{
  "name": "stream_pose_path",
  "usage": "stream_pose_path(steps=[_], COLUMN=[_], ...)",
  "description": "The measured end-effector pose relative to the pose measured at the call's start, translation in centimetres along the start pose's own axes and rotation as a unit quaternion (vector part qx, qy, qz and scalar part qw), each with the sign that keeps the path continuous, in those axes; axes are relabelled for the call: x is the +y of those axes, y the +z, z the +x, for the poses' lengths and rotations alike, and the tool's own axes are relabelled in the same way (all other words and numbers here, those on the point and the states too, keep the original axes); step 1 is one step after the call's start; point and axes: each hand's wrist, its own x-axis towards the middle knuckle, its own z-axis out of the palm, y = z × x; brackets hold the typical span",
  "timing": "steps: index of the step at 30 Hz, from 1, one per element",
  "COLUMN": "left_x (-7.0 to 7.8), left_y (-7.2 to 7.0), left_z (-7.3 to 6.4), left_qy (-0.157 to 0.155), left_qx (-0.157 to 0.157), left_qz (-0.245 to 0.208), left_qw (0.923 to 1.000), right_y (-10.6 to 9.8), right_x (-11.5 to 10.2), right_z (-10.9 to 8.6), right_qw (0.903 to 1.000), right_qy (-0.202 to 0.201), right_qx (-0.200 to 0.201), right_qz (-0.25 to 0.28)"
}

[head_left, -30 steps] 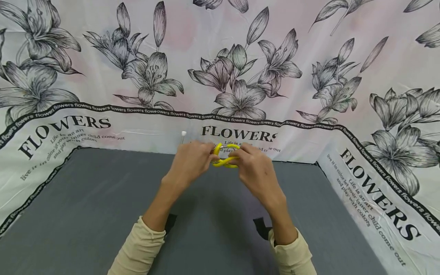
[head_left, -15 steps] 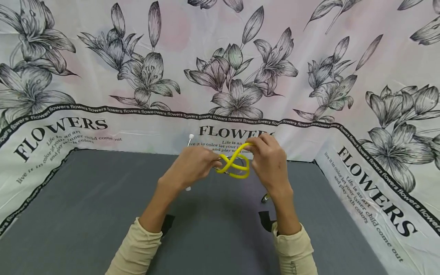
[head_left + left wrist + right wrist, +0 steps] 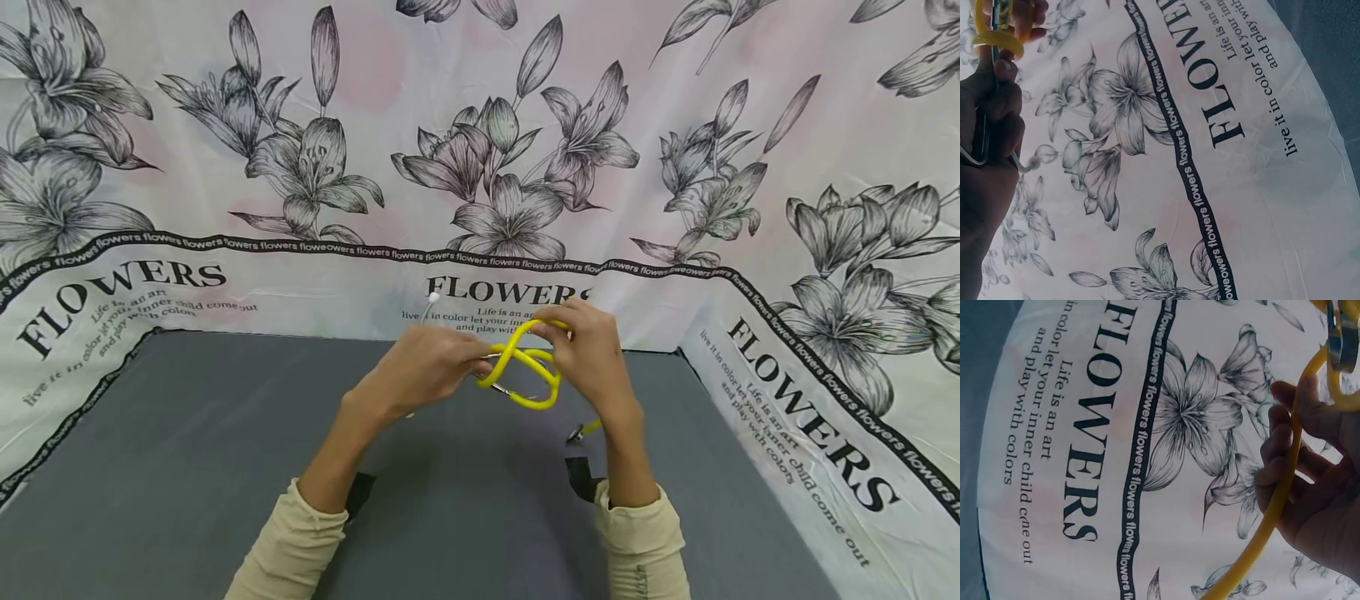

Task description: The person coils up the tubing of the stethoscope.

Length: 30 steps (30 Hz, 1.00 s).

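A yellow stethoscope is held up in front of me, its tubing [image 3: 553, 387] looped and crossed between the hands. My left hand [image 3: 416, 375] grips its metal ear tubes; a white ear tip [image 3: 434, 297] sticks up behind that hand. With thumb and fingers, my right hand [image 3: 592, 354] pinches the top of a tubing loop. The metal chest piece [image 3: 576, 435] hangs beside the right wrist. In the right wrist view the yellow tube [image 3: 1282, 494] runs down across the curled fingers. Part of the ear tubes is hidden inside the left hand.
Beneath the hands lies a dark grey tabletop [image 3: 247, 450]. A white cloth [image 3: 337, 292] printed with flowers and lettering hangs behind it and along both sides. Black patches [image 3: 580, 479] show beside the forearms.
My right hand moved right from beside the left, drawing the tubing into a wider loop. The chest piece came into view by the right wrist. My left hand kept its grip and shifted slightly right.
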Motion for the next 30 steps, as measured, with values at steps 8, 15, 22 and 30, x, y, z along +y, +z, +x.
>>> stream_pose_path(steps=[8, 15, 22, 30], left_x=[-0.4, -0.7, -1.1, -1.2], left_y=[-0.3, -0.6, -1.5, -1.6], left_z=[-0.3, -0.6, -1.1, -1.1], left_qy=[-0.001, -0.001, -0.003, 0.018], left_qx=[0.006, -0.005, -0.032, -0.008], left_qz=[-0.024, -0.063, -0.074, -0.06], left_qw=[0.9997, 0.998, 0.9968, 0.998], right_y=[-0.1, -0.2, 0.0, 0.4], right_x=[0.9, 0.9, 0.9, 1.0], right_z=[0.0, 0.0, 0.2, 0.1], right_qw=[0.9984, 0.9985, 0.9983, 0.9963], right_qy=[0.034, 0.033, 0.027, 0.048], right_qx=[-0.022, -0.014, -0.02, -0.042], right_qz=[0.038, 0.042, 0.047, 0.058])
